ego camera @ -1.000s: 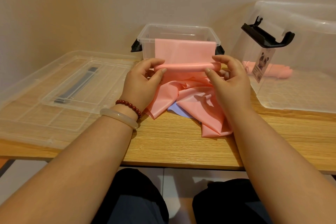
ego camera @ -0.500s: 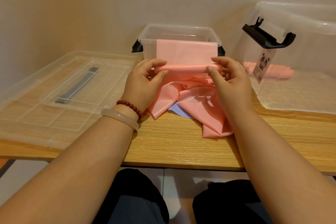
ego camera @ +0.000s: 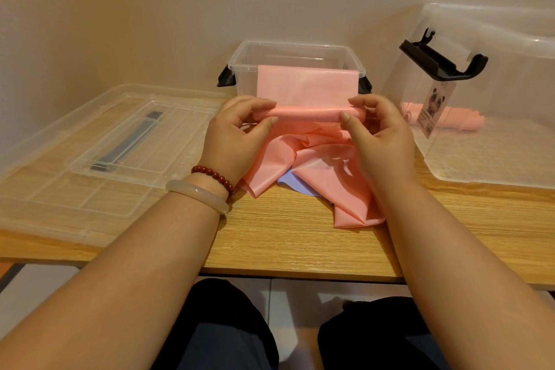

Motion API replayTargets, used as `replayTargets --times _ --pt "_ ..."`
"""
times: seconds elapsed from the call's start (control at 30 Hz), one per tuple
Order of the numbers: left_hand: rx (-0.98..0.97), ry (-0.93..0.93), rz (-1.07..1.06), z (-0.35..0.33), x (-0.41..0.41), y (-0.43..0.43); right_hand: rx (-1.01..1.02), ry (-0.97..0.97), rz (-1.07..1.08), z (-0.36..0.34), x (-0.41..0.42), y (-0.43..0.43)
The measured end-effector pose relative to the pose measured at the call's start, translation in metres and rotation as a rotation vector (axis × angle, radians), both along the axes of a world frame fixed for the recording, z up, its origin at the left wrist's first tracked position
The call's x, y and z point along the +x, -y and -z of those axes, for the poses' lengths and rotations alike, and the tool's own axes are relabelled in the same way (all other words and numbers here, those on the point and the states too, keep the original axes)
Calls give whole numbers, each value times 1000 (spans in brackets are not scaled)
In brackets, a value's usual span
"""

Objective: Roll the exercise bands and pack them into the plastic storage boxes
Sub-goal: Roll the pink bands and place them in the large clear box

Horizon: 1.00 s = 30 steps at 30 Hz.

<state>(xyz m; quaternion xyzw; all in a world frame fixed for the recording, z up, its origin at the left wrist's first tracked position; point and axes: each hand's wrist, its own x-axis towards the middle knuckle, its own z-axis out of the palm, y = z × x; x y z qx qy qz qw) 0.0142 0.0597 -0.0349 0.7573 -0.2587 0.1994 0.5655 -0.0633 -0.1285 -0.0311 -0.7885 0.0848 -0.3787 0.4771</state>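
Note:
A pink exercise band [ego camera: 306, 87] hangs over the front rim of a small clear storage box [ego camera: 295, 52] at the table's back. Its lower end is wound into a thin roll held level in front of the box. My left hand [ego camera: 237, 135] pinches the roll's left end and my right hand [ego camera: 375, 132] pinches its right end. More pink band [ego camera: 324, 171] lies crumpled on the table under my hands, with a pale purple band [ego camera: 292, 183] showing beneath it. A rolled pink band [ego camera: 462, 120] lies inside the large clear box [ego camera: 492, 147] at the right.
Two clear lids [ego camera: 90, 153] lie stacked on the left of the wooden table [ego camera: 285, 237], the upper one with a grey handle. The large box has a black latch [ego camera: 441, 60] and a panda label. A wall stands close behind. My knees are below the table's front edge.
The roll has turned slightly in my fingers and the hanging part of the band looks a little shorter. My hands stay in about the same place.

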Motion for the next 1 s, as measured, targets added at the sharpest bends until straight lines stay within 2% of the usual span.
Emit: replayTargets --times 0.27,0.53,1.0 --pt "-10 -83 22 2 0 0 -23 -2 -32 -1 -1 0" --pt "14 -25 50 -1 -1 0 -13 -1 -3 1 1 1" --pt "-5 -72 44 -1 -1 -2 -81 11 -19 1 2 1"
